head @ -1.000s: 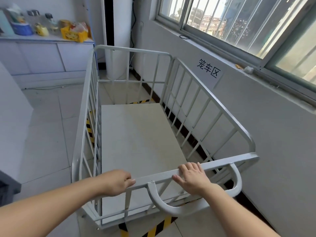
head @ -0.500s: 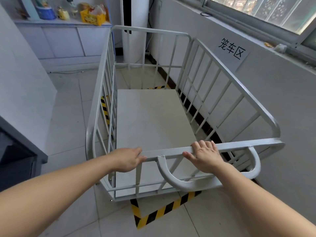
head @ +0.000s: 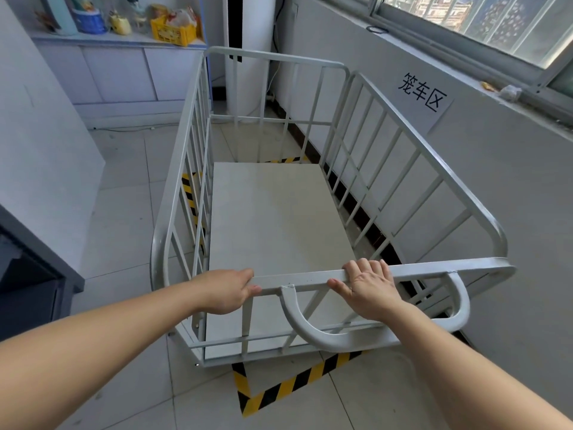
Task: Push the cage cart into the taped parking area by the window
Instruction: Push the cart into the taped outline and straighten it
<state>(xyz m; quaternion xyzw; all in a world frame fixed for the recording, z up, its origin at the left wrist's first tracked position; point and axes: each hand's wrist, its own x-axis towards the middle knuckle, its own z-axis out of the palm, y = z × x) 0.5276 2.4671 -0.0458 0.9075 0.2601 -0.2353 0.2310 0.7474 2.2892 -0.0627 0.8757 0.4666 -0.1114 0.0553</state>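
Observation:
A white metal cage cart point(head: 428, 156) with barred sides and a pale flat deck stands alongside the wall under the window point(head: 483, 23). My left hand point(head: 228, 290) and my right hand point(head: 369, 287) both grip the cart's near top rail, above a curved push handle point(head: 335, 336). Yellow-and-black floor tape point(head: 279, 389) marks a corner just behind the cart's near end; more tape shows along its left side point(head: 189, 193) and past its far end point(head: 288, 159). A paper sign point(head: 423, 96) with black characters hangs on the wall beside the cart.
A white column unit point(head: 254, 57) stands beyond the cart's far end. A counter with cabinets point(head: 121, 72) at the back left carries a yellow crate point(head: 172, 31) and small items. A white panel and a dark desk edge point(head: 40, 252) are on the left.
The view has tilted downward and pulled back, so more of the tape corner shows behind the cart. Both hands keep the same hold on the rail.

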